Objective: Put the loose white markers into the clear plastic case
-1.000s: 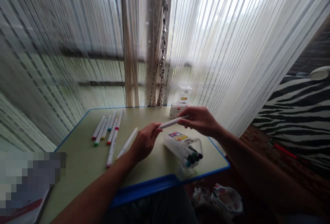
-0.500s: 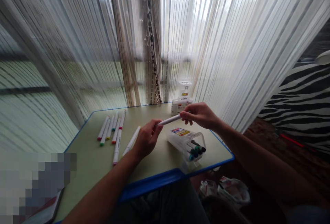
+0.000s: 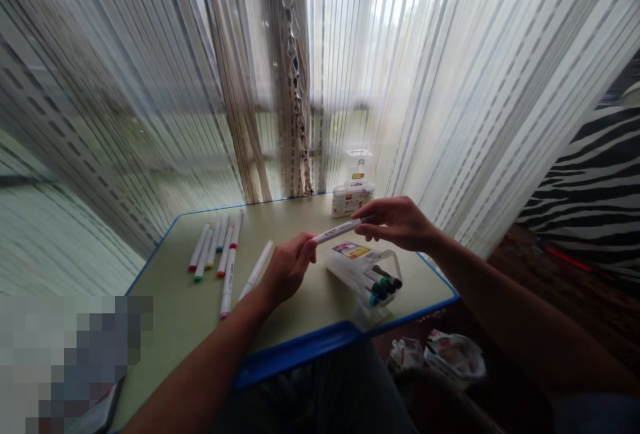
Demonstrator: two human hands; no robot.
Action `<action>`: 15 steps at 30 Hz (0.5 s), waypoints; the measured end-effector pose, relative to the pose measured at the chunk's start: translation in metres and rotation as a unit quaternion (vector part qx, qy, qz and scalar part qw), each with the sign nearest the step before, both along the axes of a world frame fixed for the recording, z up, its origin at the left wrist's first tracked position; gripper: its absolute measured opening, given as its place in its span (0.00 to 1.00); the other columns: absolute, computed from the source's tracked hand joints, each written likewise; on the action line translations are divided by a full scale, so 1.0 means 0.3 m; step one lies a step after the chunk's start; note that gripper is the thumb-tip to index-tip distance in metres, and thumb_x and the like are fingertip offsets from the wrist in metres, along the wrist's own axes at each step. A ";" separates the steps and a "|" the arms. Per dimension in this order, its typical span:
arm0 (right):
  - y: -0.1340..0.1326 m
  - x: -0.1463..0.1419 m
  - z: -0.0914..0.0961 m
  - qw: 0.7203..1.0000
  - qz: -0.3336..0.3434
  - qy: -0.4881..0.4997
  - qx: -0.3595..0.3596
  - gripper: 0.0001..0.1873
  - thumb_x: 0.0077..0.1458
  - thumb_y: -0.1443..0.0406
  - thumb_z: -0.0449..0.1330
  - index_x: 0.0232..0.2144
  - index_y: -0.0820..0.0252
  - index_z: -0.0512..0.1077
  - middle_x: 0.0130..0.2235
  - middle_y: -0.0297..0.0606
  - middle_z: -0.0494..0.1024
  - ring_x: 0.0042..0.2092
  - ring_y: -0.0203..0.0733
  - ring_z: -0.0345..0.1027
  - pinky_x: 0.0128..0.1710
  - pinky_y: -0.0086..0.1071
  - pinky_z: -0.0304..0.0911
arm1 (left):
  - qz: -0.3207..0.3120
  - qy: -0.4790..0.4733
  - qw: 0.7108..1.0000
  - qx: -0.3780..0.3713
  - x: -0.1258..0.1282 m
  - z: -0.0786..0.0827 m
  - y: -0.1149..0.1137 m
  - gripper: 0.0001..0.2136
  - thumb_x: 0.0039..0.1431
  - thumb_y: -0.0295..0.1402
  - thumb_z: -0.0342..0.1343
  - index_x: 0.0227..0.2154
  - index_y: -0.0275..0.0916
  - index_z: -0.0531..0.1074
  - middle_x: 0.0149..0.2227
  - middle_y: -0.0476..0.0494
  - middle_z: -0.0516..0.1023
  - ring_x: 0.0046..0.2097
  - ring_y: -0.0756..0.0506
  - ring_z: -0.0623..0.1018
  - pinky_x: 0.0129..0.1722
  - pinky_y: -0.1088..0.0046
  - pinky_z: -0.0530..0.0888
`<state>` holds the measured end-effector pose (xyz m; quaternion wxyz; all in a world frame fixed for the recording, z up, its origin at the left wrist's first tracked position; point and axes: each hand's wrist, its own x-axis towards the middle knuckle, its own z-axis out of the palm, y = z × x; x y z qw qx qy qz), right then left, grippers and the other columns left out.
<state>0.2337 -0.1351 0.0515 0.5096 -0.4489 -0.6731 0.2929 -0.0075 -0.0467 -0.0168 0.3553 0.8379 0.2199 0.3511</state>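
Note:
A white marker [image 3: 336, 230] with dark print along its barrel is held between both hands above the table. My left hand [image 3: 293, 262] pinches its left end, and the fingers of my right hand [image 3: 397, 222] close around the darker right end. Just below my right hand lies a clear plastic marker case [image 3: 345, 270] with a coloured label, its open end facing me. Several markers with dark, green and blue caps [image 3: 383, 284] stick out of it. Beside my left forearm rests a white marker [image 3: 257, 267], partly covered by my arm.
Several white markers with coloured ends [image 3: 213, 247] lie in a loose group on the left of the table [image 3: 295, 317]. A second clear case [image 3: 353, 197] stands open at the back edge. Sheer string curtains [image 3: 350, 74] hang behind. Plastic bags [image 3: 454, 356] are on the floor at right.
The marker between my hands has turned so that its print now shows, and its darker right end is visible. My right hand has shifted slightly to the right.

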 end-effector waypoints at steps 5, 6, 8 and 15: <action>-0.071 0.017 0.014 0.994 -0.065 0.072 0.056 0.11 0.47 0.63 0.74 0.30 0.63 0.78 0.23 0.36 0.80 0.21 0.36 0.75 0.18 0.27 0.72 | -0.003 0.013 1.000 0.011 -0.005 0.008 -0.002 0.18 0.70 0.43 0.46 0.46 0.35 0.74 0.28 0.48 0.76 0.25 0.51 0.71 0.27 0.76 0.67; -0.090 0.027 0.018 0.990 -0.081 0.090 0.073 0.11 0.47 0.63 0.74 0.30 0.63 0.78 0.23 0.36 0.80 0.21 0.37 0.75 0.18 0.27 0.71 | 0.003 0.017 1.000 0.015 -0.007 0.010 -0.001 0.18 0.70 0.43 0.45 0.47 0.35 0.74 0.28 0.48 0.77 0.25 0.51 0.71 0.27 0.76 0.67; -0.133 0.053 0.026 0.982 -0.113 0.111 0.101 0.10 0.48 0.63 0.74 0.29 0.61 0.77 0.22 0.35 0.80 0.21 0.37 0.75 0.17 0.28 0.71 | 0.013 0.024 0.999 0.025 -0.008 0.011 0.000 0.17 0.70 0.42 0.45 0.46 0.35 0.74 0.29 0.48 0.77 0.26 0.51 0.72 0.28 0.76 0.67; -0.328 0.115 0.028 0.956 -0.195 0.113 0.188 0.07 0.50 0.64 0.73 0.31 0.56 0.79 0.21 0.31 0.78 0.19 0.37 0.72 0.15 0.29 0.68 | 0.013 0.049 0.997 0.053 0.003 0.018 0.000 0.13 0.66 0.39 0.52 0.44 0.36 0.75 0.32 0.45 0.79 0.28 0.50 0.75 0.29 0.76 0.70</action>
